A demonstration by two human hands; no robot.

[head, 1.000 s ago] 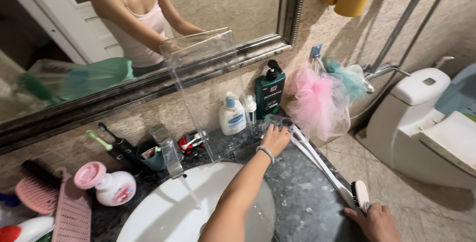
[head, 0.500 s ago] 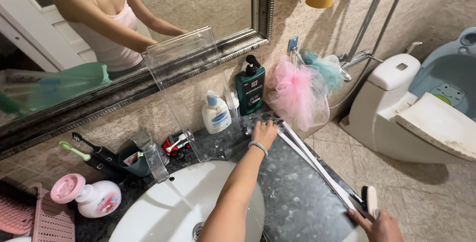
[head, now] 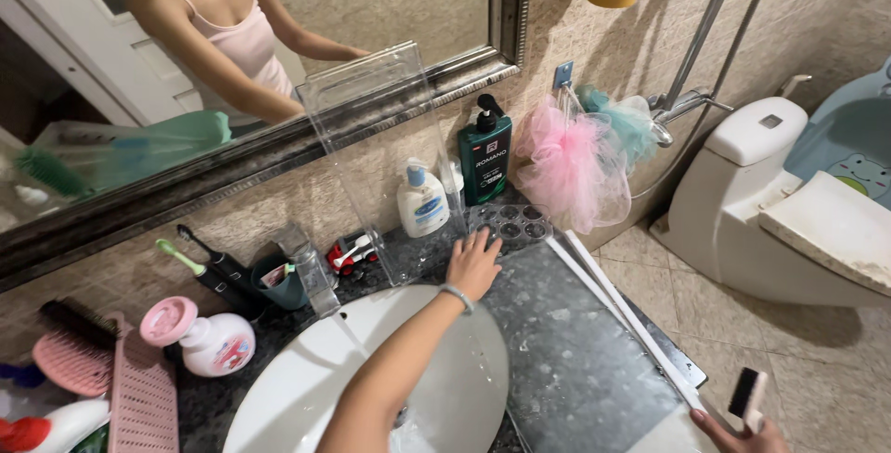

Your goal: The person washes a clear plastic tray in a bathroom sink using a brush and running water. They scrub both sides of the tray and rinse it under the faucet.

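My left hand reaches across the white sink and rests on the dark stone counter, its fingertips touching a clear tray with round cups. Right beside it stands a tall clear plastic box leaning on the mirror frame. My right hand, at the bottom right edge, holds a small white brush with black bristles. Long white strips lie along the counter's right edge between the two hands.
Water runs from the faucet into the sink. A white pump bottle, a green pump bottle, pink and teal bath puffs, toothbrushes, a pink-capped bottle and pink combs crowd the counter. A toilet stands right.
My left hand has pulled back from the clear cup tray toward the sink. My right hand has lifted the brush off the white strips, off the counter's edge.
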